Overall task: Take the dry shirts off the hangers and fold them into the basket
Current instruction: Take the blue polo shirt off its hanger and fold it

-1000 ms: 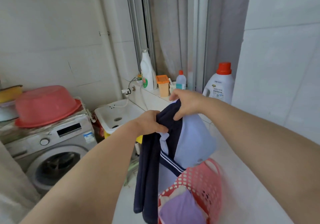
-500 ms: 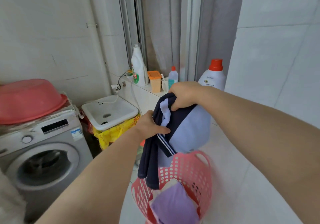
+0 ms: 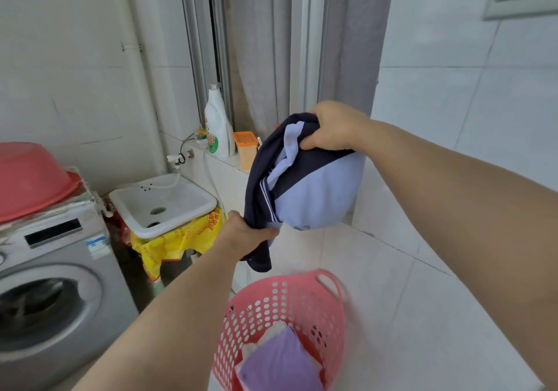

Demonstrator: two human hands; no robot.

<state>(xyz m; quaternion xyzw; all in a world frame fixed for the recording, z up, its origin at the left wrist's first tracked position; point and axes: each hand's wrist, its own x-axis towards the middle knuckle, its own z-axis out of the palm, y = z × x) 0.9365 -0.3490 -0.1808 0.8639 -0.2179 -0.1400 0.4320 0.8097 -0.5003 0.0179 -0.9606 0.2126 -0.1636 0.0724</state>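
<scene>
A navy and light-blue shirt (image 3: 314, 197) with white stripes hangs bunched in the air between both hands. My right hand (image 3: 335, 126) grips its upper end, fingers curled into the cloth. Lower down, my left hand (image 3: 244, 235) grips the navy lower part, and a short tail of it dangles below. The pink perforated basket (image 3: 305, 303) stands on the floor directly beneath, with a folded purple garment (image 3: 277, 363) and some white cloth inside. No hanger is in sight.
A washing machine (image 3: 54, 294) with a pink basin (image 3: 30, 176) on top stands at left. Beside it is a white sink (image 3: 163, 200) over yellow plastic. A detergent bottle (image 3: 218, 125) and an orange container (image 3: 247, 149) sit on the ledge. White wall at right.
My left hand slid down the shirt, gathering up its hanging length, while the right hand kept the top. The view turned left, so the basket shows lower and fuller.
</scene>
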